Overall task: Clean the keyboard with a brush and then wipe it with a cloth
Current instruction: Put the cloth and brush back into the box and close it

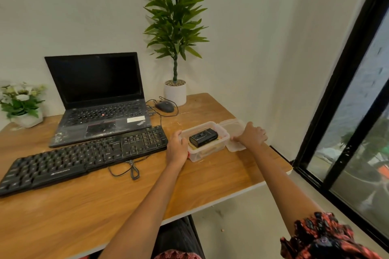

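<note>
Keyboard (84, 156) lies left of both hands (on box (207, 150)).

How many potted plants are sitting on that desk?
2. A tall leafy plant in a white pot stands at the back by the wall, behind the mouse. A small flowering plant sits at the far left edge, partly cut off.

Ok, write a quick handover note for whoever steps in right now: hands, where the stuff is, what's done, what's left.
Left hand grips the near-left end of the clear plastic box.
Right hand holds the box's lid, which lies open to the right.
A black object lies inside the box; I cannot tell what it is.
Keyboard lies left of the box, in front of the laptop.
Done: box opened.
Left: get out brush and cloth (neither clearly visible), brush the keyboard, then wipe it.
</note>
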